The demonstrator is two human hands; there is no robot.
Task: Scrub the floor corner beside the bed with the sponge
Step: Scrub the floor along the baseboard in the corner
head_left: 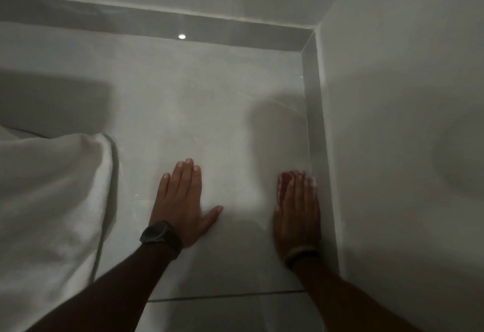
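Observation:
A red sponge (284,183) lies on the grey tiled floor (209,122) close to the right-hand skirting. My right hand (297,216) presses flat on top of it, covering most of it; only its far left part shows, and the image is blurred there. My left hand (183,200) rests flat on the floor, fingers spread, holding nothing, with a dark watch on its wrist. The floor corner (305,48) lies farther ahead at the upper right, where the two skirtings meet.
White bedding (52,200) hangs down to the floor on the left. A white wall (406,122) runs along the right side and another across the back. A grout line (222,296) crosses the floor near my forearms.

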